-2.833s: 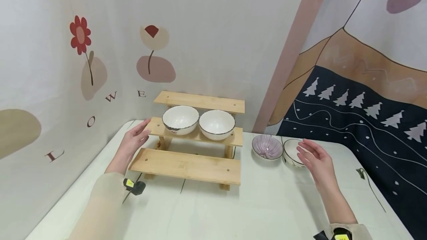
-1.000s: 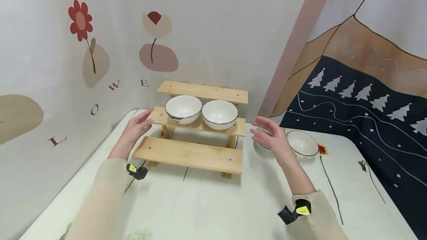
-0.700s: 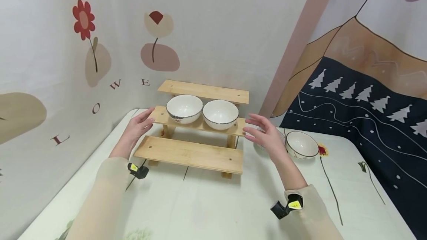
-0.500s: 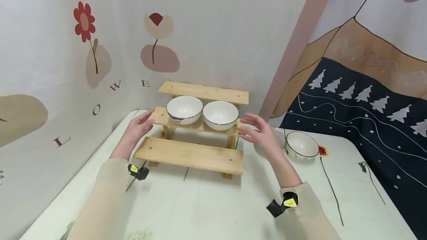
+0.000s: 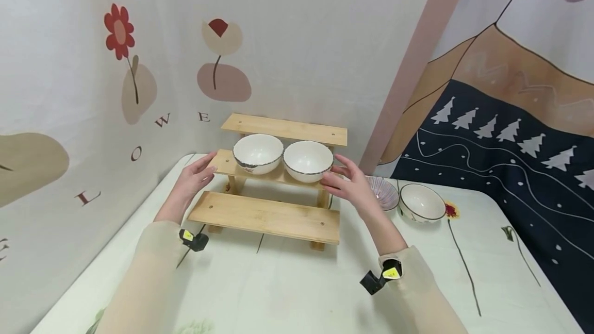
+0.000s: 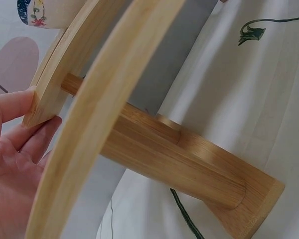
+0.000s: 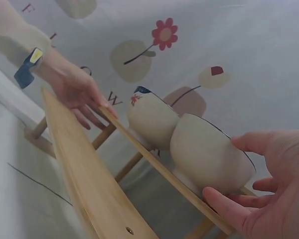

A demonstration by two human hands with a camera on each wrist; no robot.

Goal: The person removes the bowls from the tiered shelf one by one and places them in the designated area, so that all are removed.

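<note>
A three-step wooden display rack (image 5: 264, 215) stands on the table. Two white bowls sit side by side on its middle board: the left bowl (image 5: 258, 153) and the right bowl (image 5: 308, 161), both dark-rimmed. My left hand (image 5: 191, 180) pinches the left end of that board; in the left wrist view, fingers (image 6: 42, 134) show at its end. My right hand (image 5: 350, 185) is at the right bowl's outer side, fingers spread and slightly bent. In the right wrist view, one fingertip meets the bowl near its rim and another is by its base. The bowl still stands on the board.
On the table right of the rack are a purple-striped bowl (image 5: 382, 193), partly behind my right hand, and a cream bowl (image 5: 421, 203) with a dark rim. A printed cloth wall (image 5: 297, 66) rises close behind the rack.
My right hand has moved left from the cream bowl, past the purple-striped bowl, to the right bowl on the rack. My left hand stays at the board's end. The view has shifted slightly.
</note>
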